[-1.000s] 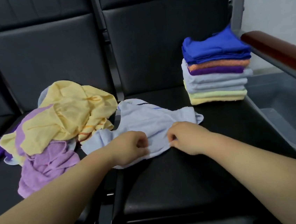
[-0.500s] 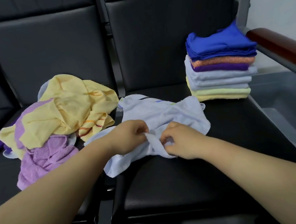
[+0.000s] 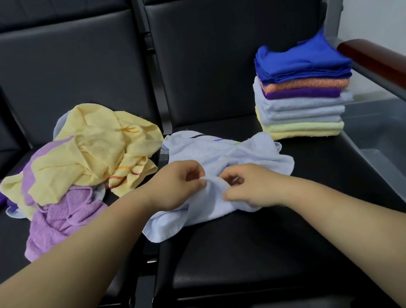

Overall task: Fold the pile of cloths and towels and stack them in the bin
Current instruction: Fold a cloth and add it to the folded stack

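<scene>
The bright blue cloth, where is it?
In the head view, the bright blue cloth tops the folded stack on the right seat, beside the wooden armrest.

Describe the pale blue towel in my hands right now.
The pale blue towel looks like soft terry, with thin dark and coloured stripes near its far edge. It lies crumpled and unfolded on the black seat cushion, near edge bunched upward where the left hand and right hand pinch it.

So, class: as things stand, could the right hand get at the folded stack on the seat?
Probably yes, once it lets go. The right hand is pinching the light blue towel; the folded stack stands farther back on its own side of the same seat, with nothing lying between.
</scene>
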